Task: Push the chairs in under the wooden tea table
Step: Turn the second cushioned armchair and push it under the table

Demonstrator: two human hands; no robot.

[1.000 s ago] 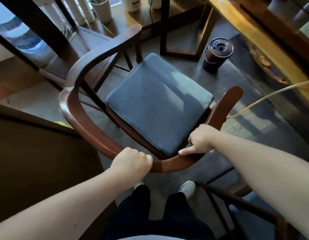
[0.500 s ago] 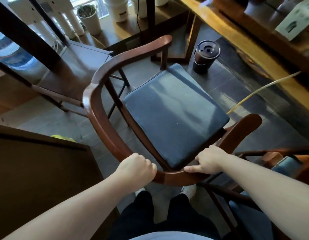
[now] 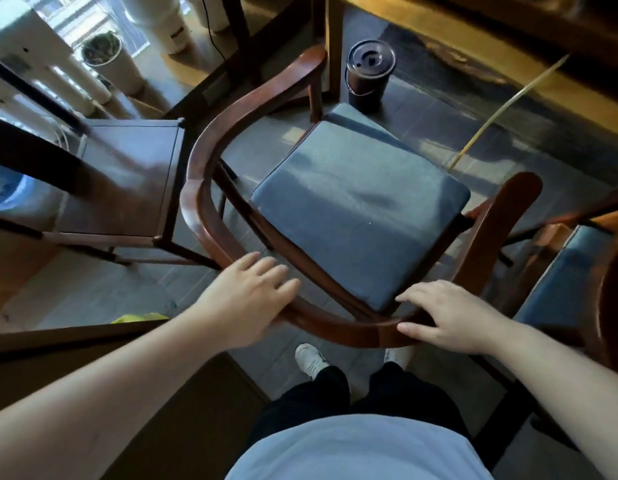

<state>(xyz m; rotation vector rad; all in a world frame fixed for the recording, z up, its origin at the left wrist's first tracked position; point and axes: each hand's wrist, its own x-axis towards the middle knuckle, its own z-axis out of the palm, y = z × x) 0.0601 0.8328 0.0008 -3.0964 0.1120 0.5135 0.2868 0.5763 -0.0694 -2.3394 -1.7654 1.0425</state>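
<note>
Chair backrest lies under open left hand and right hand.

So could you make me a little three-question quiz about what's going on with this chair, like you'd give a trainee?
1. True or false: both hands are clenched tight around the chair's curved back rail.
2. Which colour is the seat cushion: A) red, B) dark blue-grey, C) yellow?
3. What stands on the floor just past the chair's far armrest, beside the table leg?

Key
1. False. The left hand and right hand have their fingers spread open, lying on or just over the back rail.
2. B.
3. A dark cylindrical container with a lid.
</note>
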